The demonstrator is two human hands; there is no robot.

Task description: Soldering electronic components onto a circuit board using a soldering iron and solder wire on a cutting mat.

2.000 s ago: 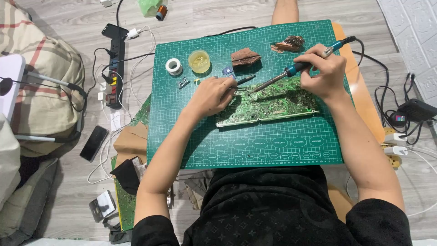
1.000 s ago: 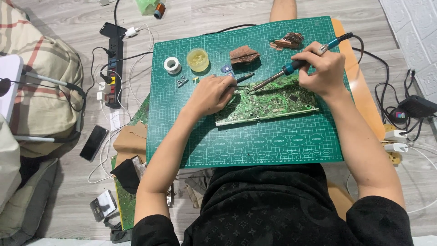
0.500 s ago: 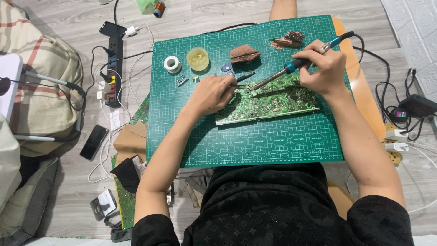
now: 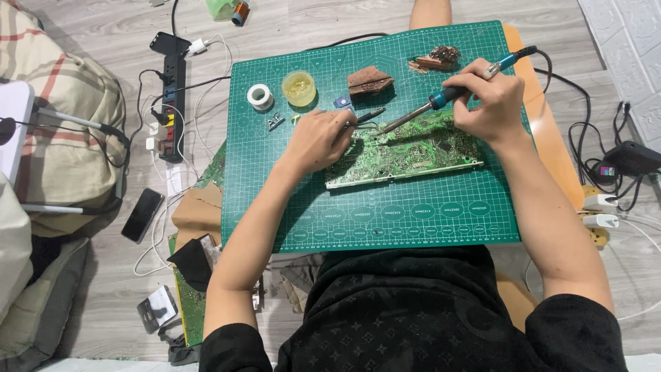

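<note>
Circuit board (image 4: 406, 155) lies flat on the green cutting mat (image 4: 385, 220), slightly tilted, long edge toward the person. Mat sits on a low orange desk (image 4: 544, 124) over the floor.

Right hand (image 4: 485, 100) is closed in a pen grip round the blue-handled soldering iron (image 4: 441, 100); tip slants down-left to the board's upper left area. Cord runs off the handle's top end toward the right.

Left hand (image 4: 320, 138) rests on the mat at the board's left end, fingers curled, pinching a thin dark tool (image 4: 368, 116), likely tweezers; its point meets the board just beside the iron tip.

Handling, as judged: board looks stiff, light and thin, with fragile parts on its face. Best held by the bare edges or pinned at a corner; it would slide easily on the mat. Iron safe only at the handle.

Around, on the mat's far side: white solder reel (image 4: 260, 96), round yellow flux tin (image 4: 299, 87), brown sponge (image 4: 370, 80), small clip (image 4: 275, 122). Off the mat, left: black power strip (image 4: 172, 96), phone (image 4: 142, 214) on the floor.
</note>
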